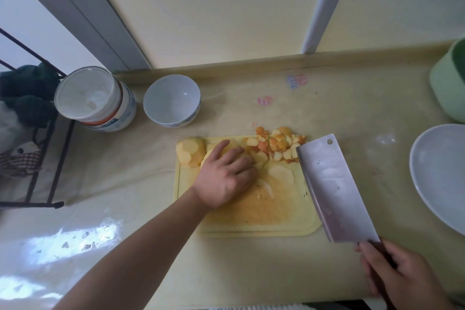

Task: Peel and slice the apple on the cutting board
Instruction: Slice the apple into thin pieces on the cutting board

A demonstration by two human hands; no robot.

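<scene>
While the yellow cutting board [264, 219] is being used on the pale counter [151, 209], the task is being judged as well past halfway. A cleaver [334, 189] is being held flat and off the board's right edge, its handle being gripped by the right hand [400, 274] with curled fingers. A peeled apple half [190, 152] is being left whole at the board's far left corner, so more cutting is likely being called for. The left hand [226, 173] is being laid palm down over apple pieces near the board's middle, fingers loosely bent; whether anything is being pinched beneath it cannot be told. Pale slices [281, 172] are being kept just beside those fingers. A heap of peel scraps [274, 145] is being gathered at the far edge, some spilling onto the counter.
</scene>
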